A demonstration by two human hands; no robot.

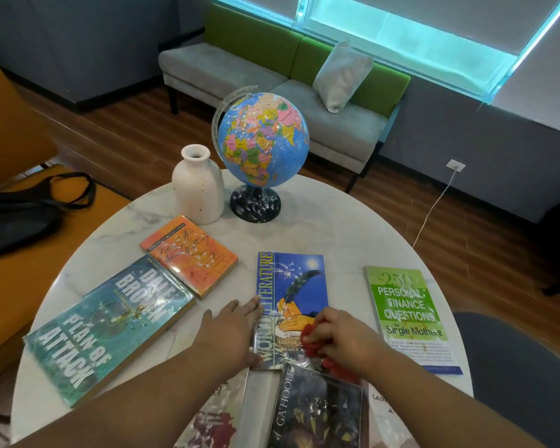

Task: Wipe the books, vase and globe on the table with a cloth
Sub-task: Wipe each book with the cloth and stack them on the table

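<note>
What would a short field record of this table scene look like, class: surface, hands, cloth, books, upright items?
surface: round white marble-look table
left hand: flat, fingers straight, resting against the left edge of the blue World Literature paperback
right hand: grips the crumpled red cloth on that book's cover
upright items: white ceramic vase and colourful globe on a dark speckled base, side by side
other books: teal book, orange book, green book, dark book, all flat

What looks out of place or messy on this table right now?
Nothing is spilled or broken. The books lie at mixed angles, and the Ga'Hoole book overlaps the near end of the World Literature book. The vase and globe stand upright.
</note>
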